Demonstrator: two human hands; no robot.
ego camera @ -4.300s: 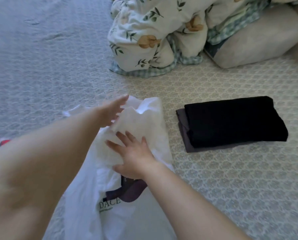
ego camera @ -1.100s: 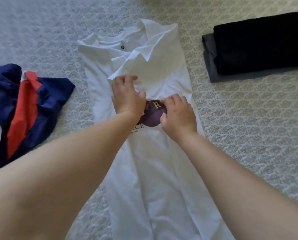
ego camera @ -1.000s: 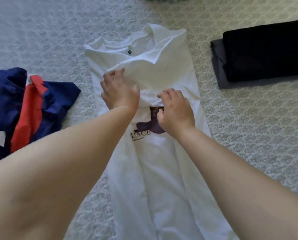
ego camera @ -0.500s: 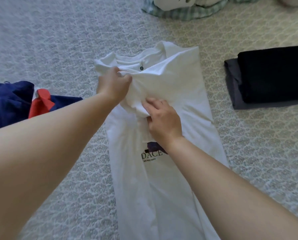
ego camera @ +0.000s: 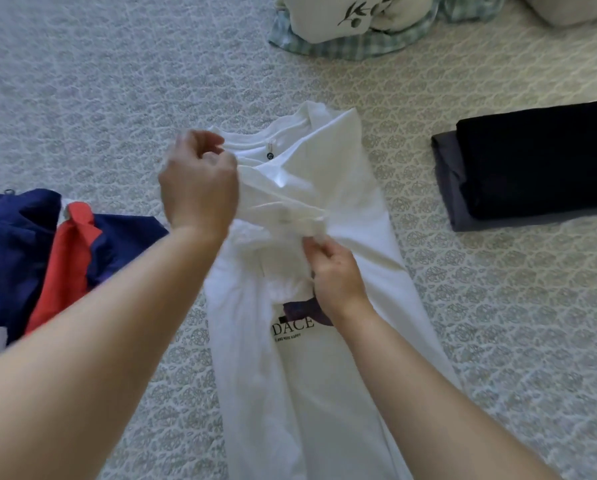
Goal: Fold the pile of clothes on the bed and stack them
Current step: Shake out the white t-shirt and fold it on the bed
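Patterned grey bedspread, head view. White T-shirt lies lengthwise at centre, collar at the far end, sides folded inward. Left hand pinches a bunched sleeve near the collar; half a second ago it sat lower on the fabric. Right hand grips the sleeve's other end above the print, where it earlier pressed flat. Print reads "DACE" with small, unclear text beneath. Folded black and grey stack right, apart. Navy and red garment left. Floral bedding at top.
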